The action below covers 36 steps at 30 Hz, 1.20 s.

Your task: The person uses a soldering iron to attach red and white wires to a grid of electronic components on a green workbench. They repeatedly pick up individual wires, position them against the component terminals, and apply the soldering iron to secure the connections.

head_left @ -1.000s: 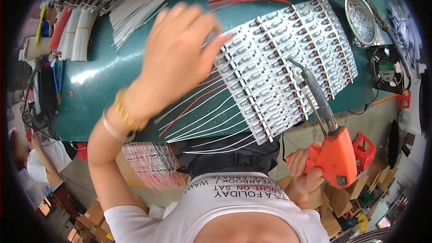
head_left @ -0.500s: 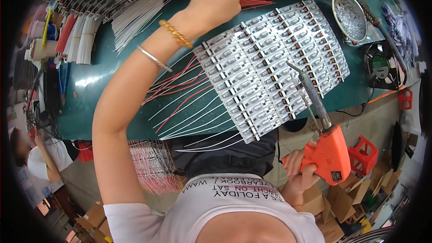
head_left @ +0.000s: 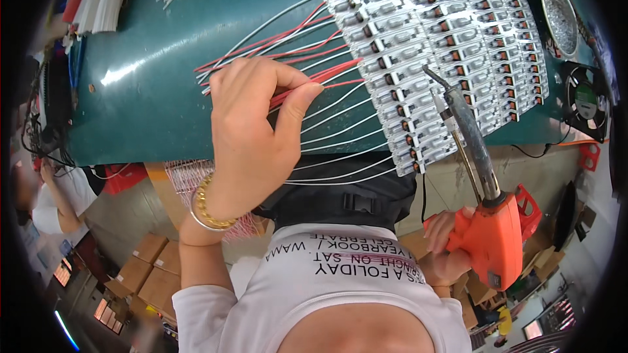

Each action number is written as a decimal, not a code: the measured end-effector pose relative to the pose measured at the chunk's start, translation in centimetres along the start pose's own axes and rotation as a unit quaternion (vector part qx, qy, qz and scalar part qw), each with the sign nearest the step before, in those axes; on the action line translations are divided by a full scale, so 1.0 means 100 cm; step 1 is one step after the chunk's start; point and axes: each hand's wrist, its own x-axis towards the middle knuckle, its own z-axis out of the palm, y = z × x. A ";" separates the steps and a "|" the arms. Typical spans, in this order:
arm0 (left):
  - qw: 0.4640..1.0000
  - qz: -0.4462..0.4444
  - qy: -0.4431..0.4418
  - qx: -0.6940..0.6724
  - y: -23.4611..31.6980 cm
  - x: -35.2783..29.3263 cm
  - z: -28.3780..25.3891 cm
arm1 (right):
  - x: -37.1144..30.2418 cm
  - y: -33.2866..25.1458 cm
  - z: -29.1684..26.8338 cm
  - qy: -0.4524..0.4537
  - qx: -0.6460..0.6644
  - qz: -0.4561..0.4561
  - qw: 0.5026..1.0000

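Observation:
My left hand [head_left: 254, 124] is closed in a pinch on several thin red wires [head_left: 339, 69]. Their ends reach the left edge of a panel of small clear-and-silver lamp modules [head_left: 451, 42]. Red and white wires [head_left: 343, 125] run leftward from that same edge, some passing behind my hand. Low on the right, my right hand [head_left: 450, 242] grips an orange soldering gun [head_left: 494, 238]. Its dark bent tip and a thin metal tube point up over the panel; whether they touch it I cannot tell.
On the green table [head_left: 150, 104] lie bundled white strands [head_left: 111, 0] at far left. A metal bowl [head_left: 544, 10] of shiny bits and a black fan [head_left: 587, 101] stand right. Wired parts [head_left: 190, 180] hang below; cardboard boxes [head_left: 160, 287] and another person [head_left: 65, 202] are beyond.
My left hand has come back from the red wire bundle at the far side and now holds red wires by the panel's left edge. The view has shifted; my right hand still holds the soldering gun.

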 end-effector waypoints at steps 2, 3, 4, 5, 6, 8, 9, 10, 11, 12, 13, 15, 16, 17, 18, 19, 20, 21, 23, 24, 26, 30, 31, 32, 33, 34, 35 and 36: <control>0.999 -0.024 0.020 -0.010 0.000 -0.007 0.007 | -0.007 0.000 -0.011 -0.049 -0.101 0.019 0.994; 0.999 -0.037 0.029 -0.014 -0.002 -0.009 0.010 | -0.008 -0.001 -0.016 -0.074 -0.151 0.029 0.985; 0.998 -0.002 0.058 -0.026 -0.006 -0.009 0.016 | -0.010 0.001 -0.019 -0.093 -0.194 0.032 0.976; 0.998 0.007 0.060 -0.022 -0.006 -0.009 0.018 | -0.012 -0.001 -0.021 -0.110 -0.237 0.035 0.965; 0.998 0.016 0.061 -0.018 -0.006 -0.009 0.020 | -0.015 -0.001 -0.022 -0.112 -0.273 0.043 0.955; 0.998 0.016 0.058 -0.005 -0.007 -0.009 0.020 | -0.015 -0.005 -0.017 -0.109 -0.345 0.062 0.930; 0.999 0.012 0.052 0.003 -0.006 -0.009 0.019 | -0.015 -0.007 -0.015 -0.108 -0.384 0.073 0.914; 0.999 0.010 0.047 0.009 -0.006 -0.009 0.019 | -0.015 -0.005 -0.013 -0.101 -0.359 0.075 0.925; 0.999 0.010 0.047 0.007 -0.006 -0.009 0.019 | -0.015 -0.005 -0.012 -0.100 -0.366 0.078 0.922; 0.999 0.009 0.047 0.007 -0.006 -0.009 0.018 | -0.016 -0.005 -0.012 -0.098 -0.373 0.080 0.919; 0.999 0.009 0.046 0.006 -0.006 -0.008 0.018 | -0.017 -0.007 -0.012 -0.102 -0.413 0.082 0.901; 0.999 0.006 0.046 0.008 -0.006 -0.009 0.018 | -0.017 -0.011 -0.011 -0.111 -0.461 0.090 0.876; 0.999 0.007 0.046 0.010 -0.006 -0.009 0.018 | -0.016 -0.013 -0.009 -0.115 -0.469 0.096 0.870; 0.999 0.009 0.047 0.009 -0.006 -0.009 0.019 | -0.016 -0.014 -0.009 -0.118 -0.461 0.096 0.874; 0.999 0.011 0.048 0.008 -0.006 -0.009 0.019 | -0.015 -0.016 -0.008 -0.121 -0.454 0.096 0.878; 0.999 0.013 0.050 0.008 -0.006 -0.009 0.019 | -0.015 -0.017 -0.009 -0.122 -0.431 0.091 0.890; 0.998 0.021 0.056 -0.001 -0.007 -0.008 0.021 | -0.016 -0.020 -0.008 -0.113 -0.418 0.088 0.897; 0.998 0.028 0.062 -0.011 -0.009 -0.006 0.023 | -0.018 -0.022 -0.007 -0.104 -0.407 0.084 0.904; 0.997 0.027 0.068 0.003 -0.009 -0.010 0.022 | -0.021 -0.013 -0.012 -0.095 -0.399 0.066 0.910; 0.998 0.020 0.063 0.015 -0.008 -0.012 0.019 | -0.020 -0.011 -0.013 -0.099 -0.401 0.063 0.909; 0.998 0.024 0.052 0.013 -0.007 -0.008 0.020 | -0.018 -0.015 -0.009 -0.102 -0.416 0.080 0.900; 0.998 0.025 0.061 0.020 -0.006 -0.010 0.022 | -0.016 -0.003 -0.009 -0.089 -0.371 0.065 0.922; 0.997 0.024 0.064 0.025 -0.006 -0.011 0.021 | -0.013 -0.002 -0.008 -0.090 -0.380 0.054 0.919; 0.997 0.023 0.063 0.026 -0.006 -0.011 0.021 | -0.012 -0.003 -0.006 -0.092 -0.391 0.053 0.914; 0.997 0.022 0.063 0.028 -0.006 -0.011 0.021 | -0.011 -0.005 -0.005 -0.094 -0.401 0.052 0.910; 0.997 0.023 0.062 0.027 -0.006 -0.010 0.021 | -0.012 -0.007 -0.004 -0.094 -0.413 0.058 0.904; 0.998 0.023 0.059 0.025 -0.006 -0.009 0.021 | -0.013 -0.010 -0.004 -0.105 -0.414 0.070 0.902; 0.998 0.023 0.056 0.023 -0.006 -0.008 0.020 | -0.013 -0.014 -0.004 -0.116 -0.413 0.083 0.899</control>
